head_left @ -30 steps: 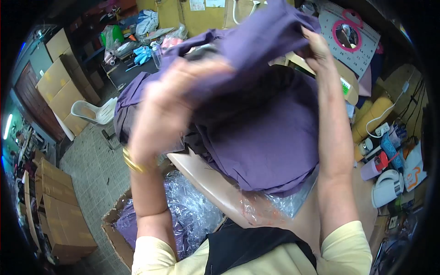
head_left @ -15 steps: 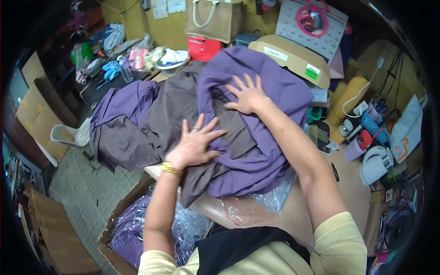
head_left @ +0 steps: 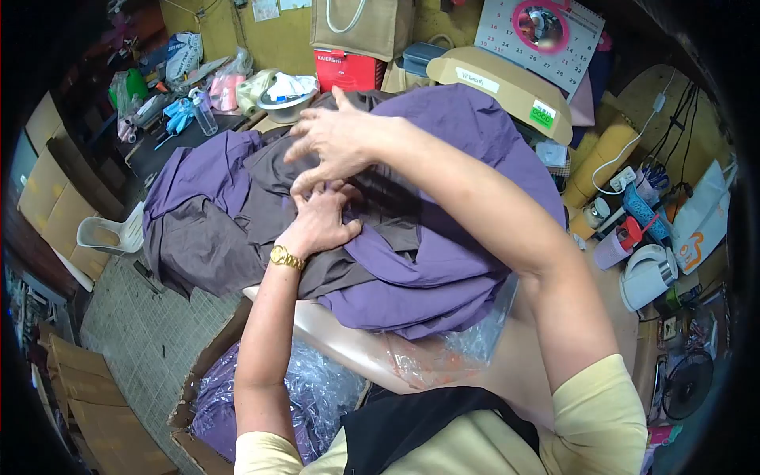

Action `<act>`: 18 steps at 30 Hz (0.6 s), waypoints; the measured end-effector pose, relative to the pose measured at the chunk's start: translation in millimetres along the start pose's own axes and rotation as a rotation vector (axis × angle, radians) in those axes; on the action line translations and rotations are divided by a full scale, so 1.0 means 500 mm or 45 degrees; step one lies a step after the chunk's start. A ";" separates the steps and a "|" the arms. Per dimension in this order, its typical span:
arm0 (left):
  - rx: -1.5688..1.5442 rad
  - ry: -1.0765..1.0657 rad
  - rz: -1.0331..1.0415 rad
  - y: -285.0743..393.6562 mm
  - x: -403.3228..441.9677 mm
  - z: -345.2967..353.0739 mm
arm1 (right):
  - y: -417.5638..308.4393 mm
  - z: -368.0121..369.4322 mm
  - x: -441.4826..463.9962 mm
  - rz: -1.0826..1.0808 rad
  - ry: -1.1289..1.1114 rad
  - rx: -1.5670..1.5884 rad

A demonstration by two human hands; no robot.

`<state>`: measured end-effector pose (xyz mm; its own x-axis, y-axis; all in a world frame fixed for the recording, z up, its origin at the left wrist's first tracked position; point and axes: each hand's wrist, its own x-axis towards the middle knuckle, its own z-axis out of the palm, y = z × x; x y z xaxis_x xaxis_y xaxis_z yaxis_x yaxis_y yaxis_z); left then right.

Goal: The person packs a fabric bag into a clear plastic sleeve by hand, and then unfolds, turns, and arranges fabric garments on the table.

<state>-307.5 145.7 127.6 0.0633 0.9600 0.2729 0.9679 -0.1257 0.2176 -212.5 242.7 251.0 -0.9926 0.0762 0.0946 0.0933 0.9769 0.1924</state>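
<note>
A large heap of purple and dark grey-brown fabric (head_left: 475,174) lies bunched on the table, its grey-brown side (head_left: 198,245) draped over the left edge. On the middle of the heap rests my left hand (head_left: 321,222), thumb apart and fingers somewhat bent against the cloth; a gold watch (head_left: 285,257) circles that wrist. My right hand (head_left: 340,142) is raised just above and beyond it, over the grey-brown part, with its fingers spread and nothing in them. Folds hide what lies under the fabric.
Clear plastic (head_left: 475,348) pokes out beneath the heap on the table (head_left: 538,364). Below left stands a cardboard box (head_left: 190,404) with plastic-wrapped purple fabric. A white kettle (head_left: 645,277) and cups are at the right; a long carton (head_left: 507,95) and red box (head_left: 348,71) stand behind.
My right hand has lifted off the purple fabric and swung left, close to my left hand. My left hand has shifted slightly left, its fingers more bent. The purple fabric lies flatter and spread rightward.
</note>
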 end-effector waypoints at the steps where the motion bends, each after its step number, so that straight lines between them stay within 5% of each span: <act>1: -0.203 -0.010 0.102 -0.037 -0.001 0.016 | 0.002 0.031 0.016 0.061 -0.143 -0.003; 3: -0.611 -0.067 0.181 -0.091 -0.022 -0.027 | 0.019 0.113 0.052 0.313 -0.486 0.203; 4: -0.818 -0.120 0.152 -0.105 -0.045 -0.069 | 0.033 0.166 0.051 0.392 -0.445 0.450; 6: -1.251 0.315 -0.234 -0.200 -0.089 -0.062 | 0.038 0.303 0.037 0.414 -0.157 0.442; 8: -0.823 1.041 -0.348 -0.365 -0.111 0.015 | 0.023 0.362 0.033 0.424 0.052 0.623; 10: 0.005 1.066 -0.662 -0.432 -0.129 0.060 | 0.029 0.371 0.035 0.435 0.092 0.633; 12: 0.048 0.634 -0.992 -0.464 -0.137 0.116 | 0.037 0.376 0.037 0.433 0.077 0.715; 15: 0.582 0.312 -1.048 -0.558 -0.129 0.213 | 0.034 0.371 0.035 0.454 0.088 0.724; 18: 0.181 1.209 -0.795 -0.505 -0.117 0.134 | 0.033 0.383 0.036 0.459 0.120 0.738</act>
<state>-539.3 138.3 -6.2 -0.5890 0.2606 0.7649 0.7882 0.3939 0.4728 -243.8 298.5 68.6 -0.8939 0.4244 0.1440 0.3337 0.8448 -0.4182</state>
